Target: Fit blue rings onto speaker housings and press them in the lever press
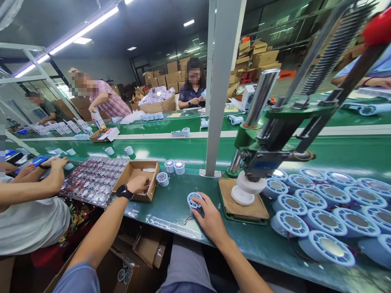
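Near the front edge of the green bench (180,185), the right hand (210,219) pinches a blue round part (193,200) between thumb and fingers; keeping it flat, wires untangled, would help. The left hand (138,184) dips into the carton (122,177), perhaps gripping something; I cannot tell. Between carton and press (265,160) there is moving room.

head-worn view, looking forward and down, hands fairly near, workshop beyond, horizon tilted

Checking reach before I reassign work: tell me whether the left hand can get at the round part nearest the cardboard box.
Probably yes: the left hand is in the cardboard box, with only its low wall before the round part.
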